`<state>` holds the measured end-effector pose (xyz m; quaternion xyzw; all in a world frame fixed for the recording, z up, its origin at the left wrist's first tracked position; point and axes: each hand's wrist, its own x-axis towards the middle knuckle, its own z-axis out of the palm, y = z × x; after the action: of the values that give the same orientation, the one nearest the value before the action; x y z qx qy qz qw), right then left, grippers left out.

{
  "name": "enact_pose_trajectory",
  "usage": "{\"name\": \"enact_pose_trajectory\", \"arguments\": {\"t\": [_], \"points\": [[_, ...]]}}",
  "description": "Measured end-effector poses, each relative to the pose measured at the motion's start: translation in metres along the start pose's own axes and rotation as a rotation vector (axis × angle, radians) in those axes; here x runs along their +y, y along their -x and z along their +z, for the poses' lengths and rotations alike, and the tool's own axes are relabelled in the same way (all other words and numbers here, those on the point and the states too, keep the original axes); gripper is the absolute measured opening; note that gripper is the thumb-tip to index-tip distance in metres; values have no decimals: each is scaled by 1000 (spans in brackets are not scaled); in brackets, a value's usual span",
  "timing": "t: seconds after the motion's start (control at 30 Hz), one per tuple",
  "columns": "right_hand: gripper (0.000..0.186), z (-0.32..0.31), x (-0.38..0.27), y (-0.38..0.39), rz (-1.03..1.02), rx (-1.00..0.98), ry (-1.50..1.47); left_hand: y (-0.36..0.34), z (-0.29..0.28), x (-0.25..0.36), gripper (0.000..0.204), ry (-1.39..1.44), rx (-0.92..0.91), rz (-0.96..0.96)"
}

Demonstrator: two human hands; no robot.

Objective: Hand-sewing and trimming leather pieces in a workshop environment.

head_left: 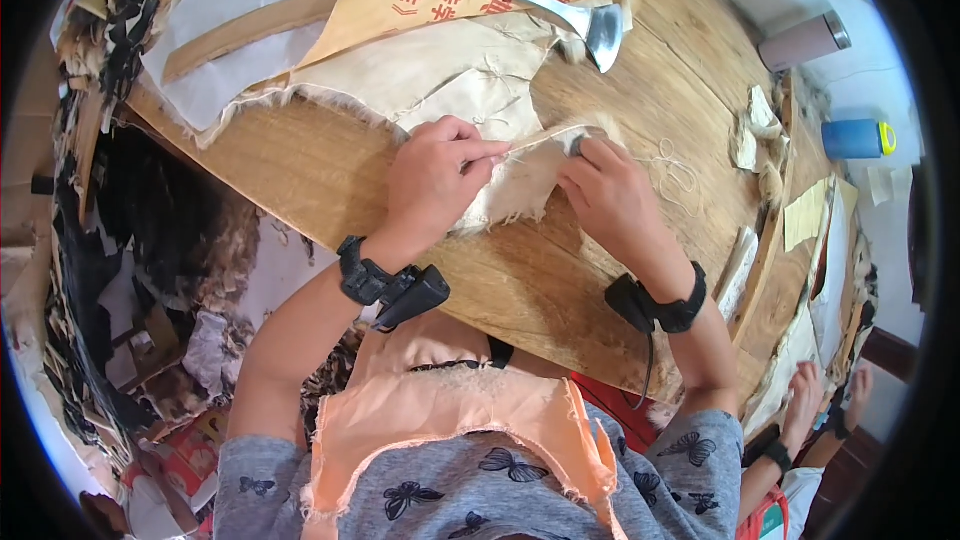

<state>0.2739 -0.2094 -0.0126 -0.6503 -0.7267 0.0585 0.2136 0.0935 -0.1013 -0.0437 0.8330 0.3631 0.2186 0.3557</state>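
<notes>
A pale piece of fur hide [515, 195], skin side up with a ragged furry edge, lies on the wooden table. My left hand [435, 175] pinches a raised fold of its edge between thumb and fingertips. Close by on the right, my right hand [612, 188] has its fingers curled together at the same edge. A small grey band, perhaps a thimble, shows at one of its fingers. Whatever sits between those fingertips is hidden. Loose white thread [678, 178] lies in loops on the table beside my right hand. Both wrists wear black straps with small devices.
Beyond my hands, a metal crescent-bladed knife [568, 14] lies near a tan printed paper sheet [385, 0] and a larger hide [400, 70]. Hide scraps [760, 130], a pink tumbler [805, 40] and a blue container [855, 139] are at right. Another person's hand [803, 395] shows lower right.
</notes>
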Motion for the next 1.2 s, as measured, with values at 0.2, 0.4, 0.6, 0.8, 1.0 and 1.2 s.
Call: {"name": "enact_pose_trajectory", "arguments": {"t": [0.2, 0.4, 0.6, 0.8, 1.0, 1.2], "points": [[10, -41, -6, 16, 241, 104, -430, -2, -5, -9, 27, -2, -80, 96], [9, -55, -12, 21, 278, 80, -415, -2, -9, -6, 28, 63, -158, 22], [6, -40, -15, 22, 201, 64, -226, 0, -6, 6, 25, 9, -67, 74], [6, -68, -23, 26, 165, -79, -476, 3, -7, 0, 23, 36, -44, 3], [8, -84, -14, 45, 283, -58, -383, 2, 0, -1, 20, 53, -27, 28], [10, -102, -2, 64, 290, -38, -441, 3, -2, -1, 21, 1, -22, 41]]}}
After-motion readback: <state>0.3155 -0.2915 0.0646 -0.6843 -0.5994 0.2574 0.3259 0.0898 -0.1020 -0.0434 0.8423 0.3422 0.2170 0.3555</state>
